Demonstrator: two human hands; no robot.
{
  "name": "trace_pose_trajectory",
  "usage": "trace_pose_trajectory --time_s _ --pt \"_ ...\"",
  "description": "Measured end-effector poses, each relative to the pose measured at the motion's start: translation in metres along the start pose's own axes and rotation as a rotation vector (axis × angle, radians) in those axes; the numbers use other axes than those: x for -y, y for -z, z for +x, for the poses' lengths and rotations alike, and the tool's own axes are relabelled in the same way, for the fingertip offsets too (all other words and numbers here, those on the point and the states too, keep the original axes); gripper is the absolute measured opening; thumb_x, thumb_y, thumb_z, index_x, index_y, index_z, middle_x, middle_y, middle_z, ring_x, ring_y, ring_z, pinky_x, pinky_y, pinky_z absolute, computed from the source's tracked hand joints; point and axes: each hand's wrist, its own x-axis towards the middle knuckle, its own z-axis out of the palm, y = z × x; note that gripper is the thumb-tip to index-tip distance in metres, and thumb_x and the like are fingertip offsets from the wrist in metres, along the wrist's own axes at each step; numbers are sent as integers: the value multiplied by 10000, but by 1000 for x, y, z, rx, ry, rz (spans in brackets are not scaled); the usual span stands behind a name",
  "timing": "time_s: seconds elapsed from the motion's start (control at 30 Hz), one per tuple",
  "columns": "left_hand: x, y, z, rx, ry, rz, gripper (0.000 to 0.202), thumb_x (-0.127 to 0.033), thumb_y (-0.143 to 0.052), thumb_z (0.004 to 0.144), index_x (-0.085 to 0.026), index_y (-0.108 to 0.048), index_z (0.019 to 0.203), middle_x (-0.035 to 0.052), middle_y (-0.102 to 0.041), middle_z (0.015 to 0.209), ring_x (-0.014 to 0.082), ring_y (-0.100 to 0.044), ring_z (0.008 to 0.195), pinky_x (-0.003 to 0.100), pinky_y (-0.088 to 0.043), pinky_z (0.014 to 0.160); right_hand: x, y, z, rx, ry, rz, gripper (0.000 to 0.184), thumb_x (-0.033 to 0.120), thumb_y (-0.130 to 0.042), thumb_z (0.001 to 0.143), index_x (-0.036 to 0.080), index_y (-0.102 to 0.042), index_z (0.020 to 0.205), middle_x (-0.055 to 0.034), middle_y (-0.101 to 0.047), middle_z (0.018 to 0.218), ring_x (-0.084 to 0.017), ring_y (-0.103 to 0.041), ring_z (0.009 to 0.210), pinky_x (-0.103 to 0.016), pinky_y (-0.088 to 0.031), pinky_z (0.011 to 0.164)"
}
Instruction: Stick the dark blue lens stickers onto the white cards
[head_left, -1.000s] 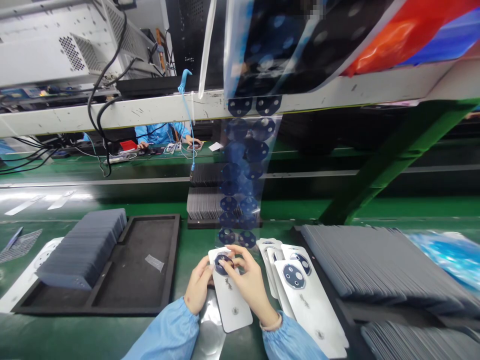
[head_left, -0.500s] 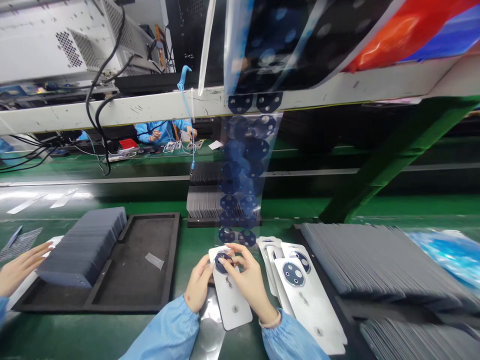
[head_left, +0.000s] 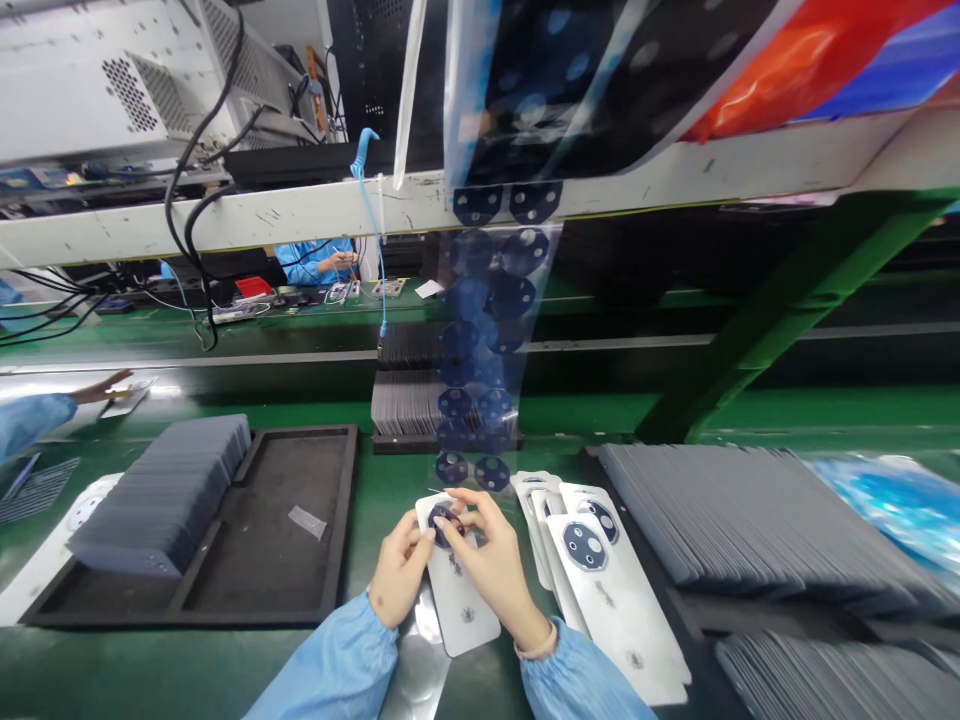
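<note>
Here, at a green desk [head_left: 187, 670] on an assembly line, we hold a white cover [head_left: 465, 615] lying flat, low in the middle of the view, just ahead of our blue sleeves. Our left hand [head_left: 400, 580] has a narrow grip on the cover's left edge. Our right hand [head_left: 491, 572] curls over its upper end, its grip closed on a dark round disc [head_left: 444, 522] at the camera opening. A clear strip [head_left: 487, 400] carrying pairs of the same discs hangs from the shelf above, and its lower end is just beyond the cover. A fanned pile [head_left: 611, 600] of like covers lies just to the right, some with discs on them. To the left is a black tray [head_left: 285, 560], one side stacked with grey slabs [head_left: 165, 490], and more slabs [head_left: 750, 530] fill the right of the desk. A co-worker's hand [head_left: 105, 387] reaches in at the far left. We judge the cover to be light, thin and stiff, with a glossy face that would slip and take fingerprints, so it is best held by its long edges. The disc looks like a flimsy film, likely tacky beneath, and is best taken by its rim with fingertips alone.
</note>
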Motion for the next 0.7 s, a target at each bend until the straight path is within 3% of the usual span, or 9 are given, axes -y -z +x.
trace_pose_trajectory --time_s 0.23,0.4,0.53,0.63,0.7 --pt "-9 -7 -1 -59 26 -94 480 -503 -698 776 -154 -625 1098 112 -763 889 244 -713 781 292 -531 682 5 -1 -1 10 118 -82 266 261 -619 834 227 -612 1098 -48 -618 928 -173 -653 727 -312 -565 688" --pt "-12 -7 0 -128 7 -52 451 -503 -718 755 -149 -633 1022 70 -755 745 178 -671 591 238 -492 558 2 0 -4 24 228 -163 303 260 -584 879 233 -580 1180 -81 -635 1037 -202 -676 839 -344 -572 769" --pt "-13 -3 2 -219 8 -89 451 -510 -746 719 -151 -630 967 28 -722 635 154 -624 489 222 -460 487 2 6 -1 -51 359 -316 365 289 -619 860 248 -581 1221 -116 -608 1173 -286 -595 1099 -464 -507 941" --pt "-14 0 3 -256 20 -123 471 -512 -752 707 -147 -629 978 28 -719 625 157 -627 484 218 -452 469 3 6 1 -139 314 -301 442 330 -665 829 231 -547 1244 -133 -560 1235 -311 -517 1198 -533 -437 1014" --pt "-12 1 3 -252 23 -121 470 -502 -750 715 -144 -630 995 35 -727 641 160 -635 493 216 -449 466 4 2 -1 -122 220 -231 505 351 -692 802 220 -517 1257 -138 -536 1267 -313 -500 1217 -528 -436 1014"
